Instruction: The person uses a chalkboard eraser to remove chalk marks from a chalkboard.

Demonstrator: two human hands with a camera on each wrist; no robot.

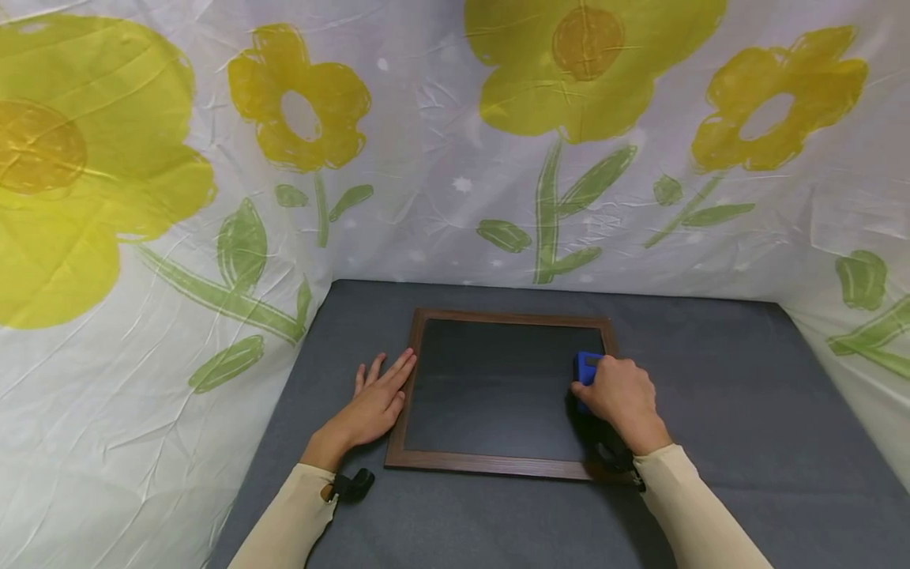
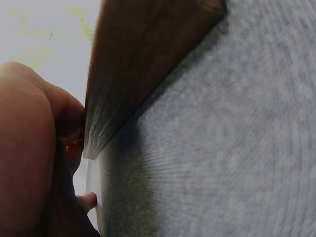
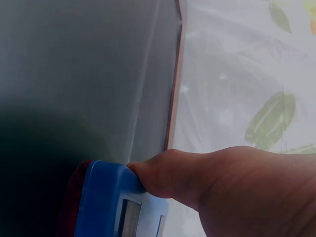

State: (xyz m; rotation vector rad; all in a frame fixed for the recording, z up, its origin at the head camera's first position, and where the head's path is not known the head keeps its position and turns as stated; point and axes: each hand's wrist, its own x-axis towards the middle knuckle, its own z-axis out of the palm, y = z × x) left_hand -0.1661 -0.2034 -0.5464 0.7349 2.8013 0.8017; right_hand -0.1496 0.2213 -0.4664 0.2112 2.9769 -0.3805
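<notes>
A chalkboard (image 1: 490, 387) with a brown wooden frame (image 1: 498, 465) lies flat on the dark grey table. My left hand (image 1: 373, 407) rests at its left edge, fingers straight and spread, the fingertips on the frame. In the left wrist view the side of the wooden frame (image 2: 133, 64) rises beside that hand. My right hand (image 1: 622, 395) grips a blue board eraser (image 1: 587, 367) over the right part of the board. The right wrist view shows the thumb (image 3: 163, 173) against the eraser's blue body (image 3: 106, 197), with a dark red pad beneath facing the board.
The grey tablecloth (image 1: 711, 395) spreads around the board. Behind and at both sides hangs a white curtain (image 1: 426, 197) with yellow flowers. Each wrist wears a black camera strap, the left strap (image 1: 351, 486) close over the table.
</notes>
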